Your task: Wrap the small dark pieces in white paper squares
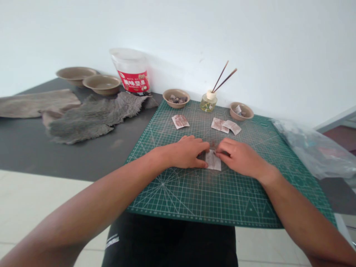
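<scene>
On the green cutting mat (172, 200) lies a small square white packet (213, 162), like a paper sachet, with a crease down its middle. My left hand (189, 151) rests at the packet's left edge, thumb and forefinger apart and touching it. At the packet's upper right, my right hand (240, 155) is closed in a pinch. Something small and dark shows at its fingertips; I cannot make out what it is. Beyond my hands lie a brown-stained packet (180, 121) and two more overlapping ones, a stained packet (219, 125) and a paler packet (232, 127).
A bowl of dark lumps (176, 99), a reed diffuser (208, 102) with two sticks and a bowl with small pieces (241, 112) line the mat's back. Leftward are a grey cloth (89, 115), two brown bowls (102, 84) and a plastic tub (132, 70). A clear bag (317, 148) lies right.
</scene>
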Tool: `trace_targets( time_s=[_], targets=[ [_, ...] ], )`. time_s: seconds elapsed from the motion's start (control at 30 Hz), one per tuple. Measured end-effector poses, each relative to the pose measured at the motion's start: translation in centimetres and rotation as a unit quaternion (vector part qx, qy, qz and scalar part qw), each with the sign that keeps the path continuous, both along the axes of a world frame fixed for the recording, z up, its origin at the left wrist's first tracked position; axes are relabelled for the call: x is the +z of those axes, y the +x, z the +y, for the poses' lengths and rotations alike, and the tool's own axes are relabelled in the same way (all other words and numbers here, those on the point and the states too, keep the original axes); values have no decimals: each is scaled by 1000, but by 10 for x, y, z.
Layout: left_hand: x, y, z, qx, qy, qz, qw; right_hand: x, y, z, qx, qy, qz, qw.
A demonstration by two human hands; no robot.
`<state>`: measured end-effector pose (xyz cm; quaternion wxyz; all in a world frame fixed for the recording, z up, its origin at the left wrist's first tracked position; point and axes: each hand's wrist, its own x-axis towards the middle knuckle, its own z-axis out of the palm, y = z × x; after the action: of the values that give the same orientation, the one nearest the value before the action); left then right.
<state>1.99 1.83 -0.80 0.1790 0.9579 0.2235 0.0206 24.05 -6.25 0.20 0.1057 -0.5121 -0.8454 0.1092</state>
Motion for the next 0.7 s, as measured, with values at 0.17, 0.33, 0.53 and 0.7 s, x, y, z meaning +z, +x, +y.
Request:
trace_targets(
  time_s=[0.17,0.33,0.53,0.7],
  targets=[
    [0,0,-1,4,2,-10,1000,3,-1,-5,88,-44,30,995],
    [6,1,-5,20,4,-5,1000,1,-6,-7,96,-45,43,993],
    [4,1,-4,4,36,-1,999,-3,-9,-3,85,-31,40,995],
    [3,-1,-4,-3,40,-7,999,1,-2,-1,20,-31,19,999]
  ],
)
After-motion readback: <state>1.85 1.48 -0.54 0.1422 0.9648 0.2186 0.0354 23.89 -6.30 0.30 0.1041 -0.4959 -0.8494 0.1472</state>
